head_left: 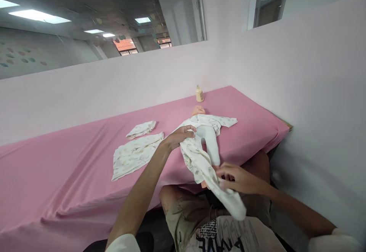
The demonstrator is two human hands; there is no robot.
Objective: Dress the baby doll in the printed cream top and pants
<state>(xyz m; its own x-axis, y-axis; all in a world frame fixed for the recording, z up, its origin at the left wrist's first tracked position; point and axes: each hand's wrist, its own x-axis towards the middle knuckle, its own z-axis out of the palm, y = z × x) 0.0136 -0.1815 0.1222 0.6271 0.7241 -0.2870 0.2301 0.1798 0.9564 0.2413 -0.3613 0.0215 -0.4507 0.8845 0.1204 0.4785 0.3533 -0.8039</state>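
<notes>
One patterned garment [197,158] shows in the head view, lying along the doll's leg [212,145] and hanging past the edge of the desk [85,160]. The left hand [180,136] pinches its upper end; the right hand [238,178] curls blurred near a foot [215,167], its grip unclear. Best, I judge, to gather loose cloth and ease, not tug.

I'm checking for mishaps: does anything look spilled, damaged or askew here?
Nothing looks spilled or damaged; the bottle stands upright. Slightly askew: the patterned baby garment is rumpled and extends past the doll and the near edge of the pink tablecloth, whose left side is creased rather than smooth.
</notes>
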